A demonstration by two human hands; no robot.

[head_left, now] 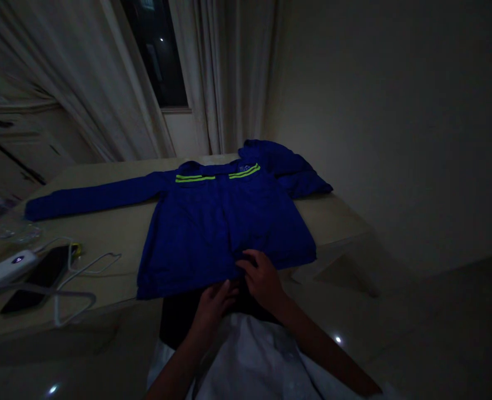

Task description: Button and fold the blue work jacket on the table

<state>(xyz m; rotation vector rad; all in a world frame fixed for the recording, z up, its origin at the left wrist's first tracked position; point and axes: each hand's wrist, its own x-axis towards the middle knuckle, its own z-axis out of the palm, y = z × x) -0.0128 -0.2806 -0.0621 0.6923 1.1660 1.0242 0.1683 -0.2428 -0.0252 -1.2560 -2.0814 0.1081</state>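
On a table (116, 239) lie blurred clear plastic (21, 232) and a blue jacket (191, 228); at its hem, right hand (265, 278) loosely spread, left hand (212, 304), grip unclear.

Jacket (196, 222) at centre of matt, lightly creased cloth, with smooth-looking chest strips (245, 171). The counter (340, 218) beneath looks smooth and dull. At nine o'clock, a handheld device (6, 271) appears smooth plastic. At ten and twelve, curtains (75, 72) of matt, pleated cloth; at eleven, glossy window glass (156, 53). At five, polished floor (354, 344) glints.
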